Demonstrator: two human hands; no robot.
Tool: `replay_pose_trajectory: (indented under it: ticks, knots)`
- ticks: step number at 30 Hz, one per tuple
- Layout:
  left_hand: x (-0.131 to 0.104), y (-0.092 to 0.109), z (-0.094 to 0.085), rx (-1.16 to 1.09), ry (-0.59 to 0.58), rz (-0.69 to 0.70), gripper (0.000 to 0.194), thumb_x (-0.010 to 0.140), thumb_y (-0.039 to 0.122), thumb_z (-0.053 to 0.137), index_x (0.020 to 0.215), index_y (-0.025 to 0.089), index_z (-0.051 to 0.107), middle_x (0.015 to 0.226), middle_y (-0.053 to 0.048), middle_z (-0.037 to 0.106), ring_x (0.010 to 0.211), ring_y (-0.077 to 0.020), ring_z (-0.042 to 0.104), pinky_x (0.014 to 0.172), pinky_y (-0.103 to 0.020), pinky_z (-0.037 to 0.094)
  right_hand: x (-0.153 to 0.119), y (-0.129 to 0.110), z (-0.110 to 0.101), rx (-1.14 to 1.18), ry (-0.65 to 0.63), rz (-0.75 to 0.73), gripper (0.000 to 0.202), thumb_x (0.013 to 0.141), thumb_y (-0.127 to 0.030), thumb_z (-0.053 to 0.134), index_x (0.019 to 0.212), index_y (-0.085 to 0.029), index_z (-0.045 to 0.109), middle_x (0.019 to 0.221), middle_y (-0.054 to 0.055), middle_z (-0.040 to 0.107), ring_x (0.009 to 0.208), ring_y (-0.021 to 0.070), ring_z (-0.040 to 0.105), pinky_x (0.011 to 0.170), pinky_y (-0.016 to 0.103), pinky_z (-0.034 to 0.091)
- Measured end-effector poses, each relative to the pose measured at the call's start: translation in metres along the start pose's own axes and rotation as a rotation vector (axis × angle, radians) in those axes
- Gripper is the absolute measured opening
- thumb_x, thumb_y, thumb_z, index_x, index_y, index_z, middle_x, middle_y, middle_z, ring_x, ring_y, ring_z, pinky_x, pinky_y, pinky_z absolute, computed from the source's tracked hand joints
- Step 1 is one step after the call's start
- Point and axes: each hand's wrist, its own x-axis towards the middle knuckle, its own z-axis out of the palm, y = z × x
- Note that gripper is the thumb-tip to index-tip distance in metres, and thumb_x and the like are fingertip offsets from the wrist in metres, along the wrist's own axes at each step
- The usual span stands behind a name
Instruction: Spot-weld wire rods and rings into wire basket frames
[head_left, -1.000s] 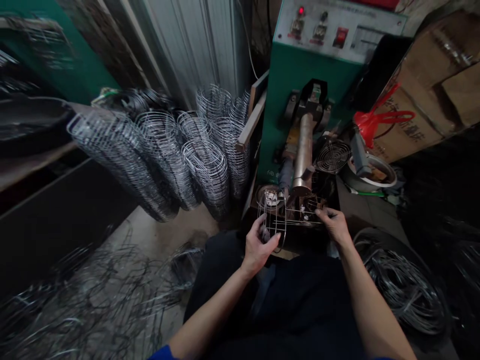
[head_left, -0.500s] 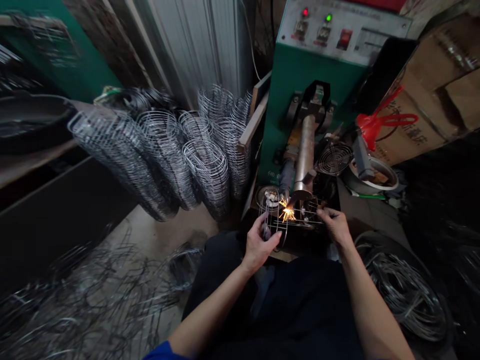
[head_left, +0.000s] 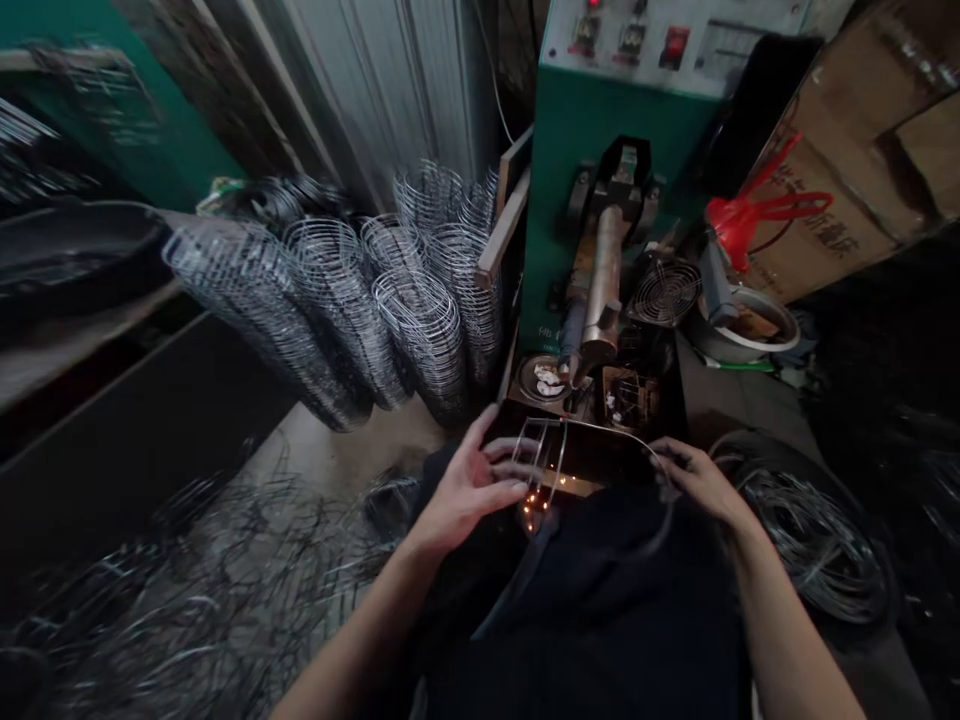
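Note:
In front of the spot welder a bent wire frame is held low, just below the electrode tips and apart from them. My right hand pinches the curved wire at the frame's right end between thumb and fingers. At the left end, by the short cross wires, my left hand has its fingers spread and thumb stretched out. Its fingertips are behind or beside these wires; whether they touch is unclear. Several glowing sparks drop below the frame.
Stacks of wire baskets stand to the left. Wire scraps cover the floor. On the right are a coil of wire, a metal bowl, a fan guard and a cardboard box.
The wire frame has come away from the electrodes, toward me. The bright spark burst has dwindled to scattered falling sparks. My left hand's fingers have loosened and spread; the green lamp no longer shows lit.

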Motion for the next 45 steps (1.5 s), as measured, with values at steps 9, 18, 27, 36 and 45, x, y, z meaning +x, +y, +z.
replay_pose_trajectory:
  ticks: [9,18,27,36,45]
  knots:
    - [-0.046,-0.063,-0.037,-0.065,0.186,-0.291,0.097,0.065,0.038,0.088,0.147,0.031,0.037,0.154,-0.019,0.040,0.110,-0.0311,0.068,0.085,-0.040,0.055,0.002,0.051,0.046,0.019,-0.297,0.346,0.059,0.074,-0.063,0.074,0.114,-0.022,0.064,0.065,-0.002,0.061,0.050,0.0123,0.058,0.043,0.020,0.046]
    - [-0.069,-0.102,-0.016,0.075,0.274,-0.198,0.076,0.072,0.035,0.084,0.135,0.014,0.047,0.079,0.000,0.067,0.061,-0.0123,0.061,0.055,-0.024,0.052,0.002,0.023,0.032,0.041,-0.196,-0.053,0.048,0.070,-0.063,0.076,0.080,-0.016,0.073,0.078,0.004,0.067,0.077,0.0171,0.058,0.074,0.028,0.046]
    - [0.012,-0.077,0.020,0.168,0.195,0.050,0.092,0.073,0.035,0.082,0.151,0.020,0.036,0.069,0.008,0.053,0.050,-0.0073,0.052,0.047,-0.022,0.046,0.050,-0.011,0.017,0.257,0.227,-0.207,0.059,0.069,-0.066,0.075,0.053,-0.019,0.045,0.057,-0.005,0.037,0.057,0.0101,0.030,0.055,0.025,0.026]
    - [0.045,-0.077,0.023,0.174,0.169,0.074,0.097,0.076,0.036,0.081,0.155,0.018,0.028,0.066,0.009,0.050,0.047,-0.0069,0.050,0.046,-0.022,0.047,0.093,-0.017,0.006,0.208,0.294,-0.255,0.059,0.067,-0.065,0.078,0.051,-0.019,0.044,0.055,-0.004,0.037,0.057,0.0106,0.032,0.055,0.026,0.028]
    - [0.057,-0.073,0.026,0.163,0.181,0.047,0.101,0.073,0.036,0.083,0.155,0.017,0.027,0.070,0.009,0.049,0.047,-0.0067,0.050,0.045,-0.022,0.047,0.102,-0.024,0.002,0.213,0.295,-0.238,0.061,0.066,-0.065,0.079,0.050,-0.019,0.041,0.055,-0.004,0.036,0.055,0.0102,0.031,0.054,0.026,0.029]
